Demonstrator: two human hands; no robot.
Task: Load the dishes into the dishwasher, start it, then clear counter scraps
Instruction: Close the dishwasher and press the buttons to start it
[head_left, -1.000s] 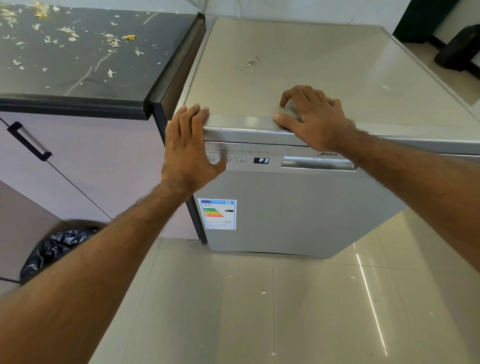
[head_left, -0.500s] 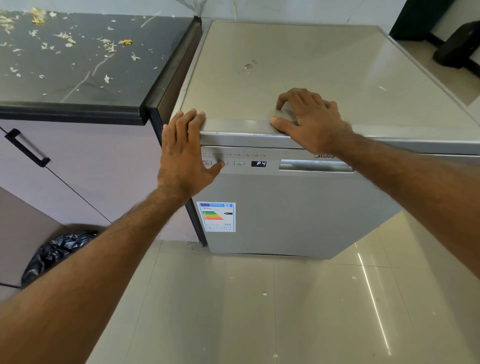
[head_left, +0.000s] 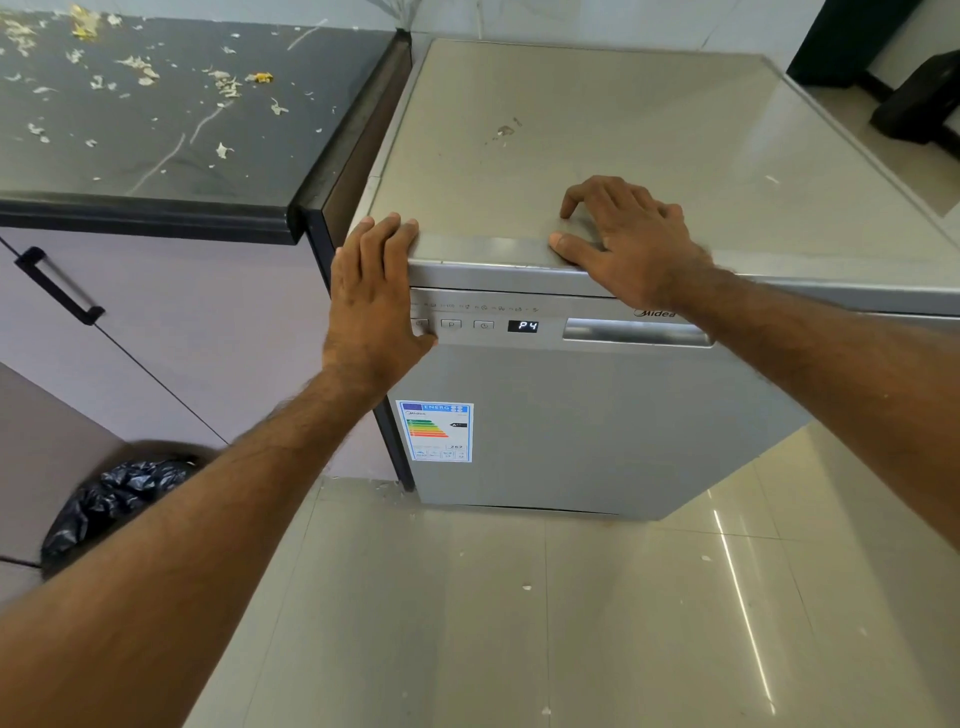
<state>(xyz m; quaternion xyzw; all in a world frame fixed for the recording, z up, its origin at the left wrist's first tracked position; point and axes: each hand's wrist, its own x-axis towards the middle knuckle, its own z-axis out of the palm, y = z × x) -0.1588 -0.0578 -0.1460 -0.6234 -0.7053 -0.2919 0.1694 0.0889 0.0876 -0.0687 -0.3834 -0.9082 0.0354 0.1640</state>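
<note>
Both hands lie unclenched on the dishwasher (head_left: 597, 426), holding nothing: my left hand (head_left: 371, 301) flat against its top front corner, thumb by the buttons (head_left: 451, 323), my right hand (head_left: 631, 244) resting on top, fingers loosely bent. Its door is closed and its display (head_left: 522, 326) reads P4. Scraps (head_left: 223, 85) litter the counter (head_left: 156, 171) left of it.

Your silver freestanding dishwasher (head_left: 597, 426) stands just right of the dark stone counter (head_left: 156, 171). Pale food scraps (head_left: 226, 85) lie scattered on the counter, mostly toward its back. Your left hand (head_left: 371, 306) lies over the dishwasher's top front left corner, thumb by the leftmost panel button. Your right hand (head_left: 628, 244) rests on the top's front edge, further right. The small black P4 display (head_left: 522, 326) sits between the buttons and the recessed door handle (head_left: 636, 332). The black-bagged round bin (head_left: 114, 499) stands low left, before the cabinets.
</note>
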